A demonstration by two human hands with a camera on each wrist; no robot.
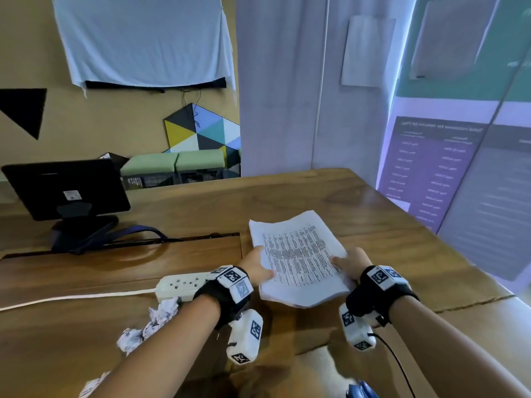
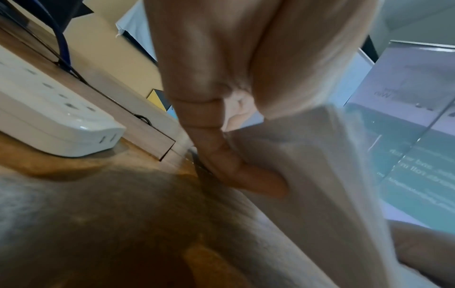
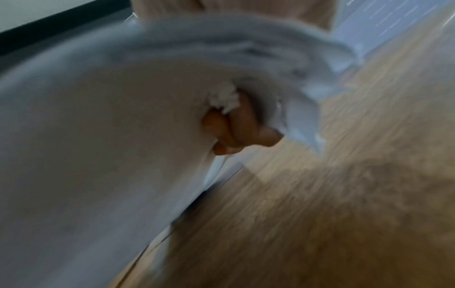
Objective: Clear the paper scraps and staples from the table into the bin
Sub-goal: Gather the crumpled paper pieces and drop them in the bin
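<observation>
The long brown wooden table (image 1: 201, 202) fills the room's near half, a black monitor (image 1: 66, 188) at far left, a white power strip (image 1: 184, 285) nearer. At its middle, a thin stack of white printed paper sheets (image 1: 298, 259) is lifted, the left hand (image 1: 255, 265) and right hand (image 1: 350, 262) each pinching a side edge. It looks light and floppy; gripping both sides suits it. Crumpled white paper scraps (image 1: 149, 326) lie near left. The right fingers (image 3: 236, 126) seem also to clutch a small wad, though blur hides detail.
</observation>
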